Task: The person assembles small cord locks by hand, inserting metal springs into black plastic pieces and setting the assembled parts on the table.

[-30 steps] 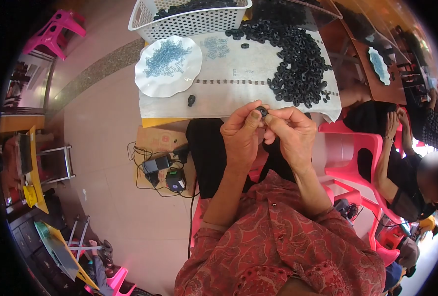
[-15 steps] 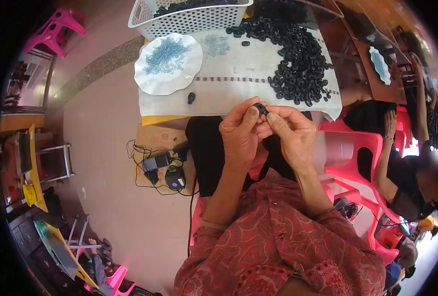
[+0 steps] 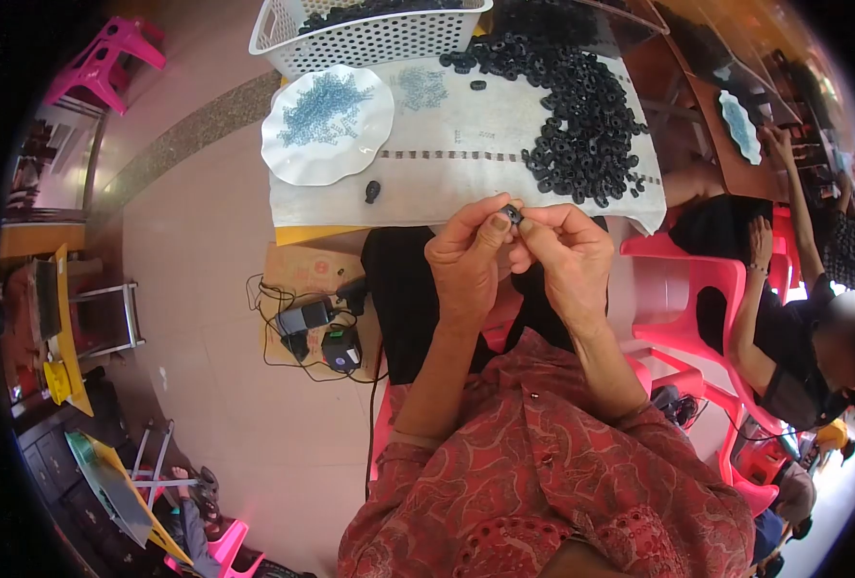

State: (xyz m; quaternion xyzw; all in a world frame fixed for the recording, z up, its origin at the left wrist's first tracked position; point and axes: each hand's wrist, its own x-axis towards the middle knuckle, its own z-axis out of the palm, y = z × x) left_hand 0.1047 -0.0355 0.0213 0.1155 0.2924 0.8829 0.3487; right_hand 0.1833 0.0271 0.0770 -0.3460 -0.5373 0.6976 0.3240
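Observation:
Between the fingertips of both hands is a small black part [image 3: 512,214], held just off the table's front edge. My left hand [image 3: 468,260] pinches it from the left, and my right hand [image 3: 572,255] grips it from the right. A heap of black ring-like parts [image 3: 586,135] covers the right side of the white-covered table [image 3: 427,197]. One black piece [image 3: 372,192] lies alone near the front edge. A scalloped white plate [image 3: 283,159] holds small bluish clear pieces [image 3: 326,108], and more clear pieces [image 3: 421,89] lie beside it.
A white perforated basket [image 3: 379,53] of black parts stands at the table's back. Below left, black adapters with cables [image 3: 304,316] rest on cardboard [image 3: 278,265]. At the right, a person in dark clothes [image 3: 784,337] sits near pink chairs [image 3: 692,279] and another table [image 3: 721,144].
Both hands have shifted slightly and the fingertips have changed position around the black part, which is still held. The person at the right has moved an arm over the other table.

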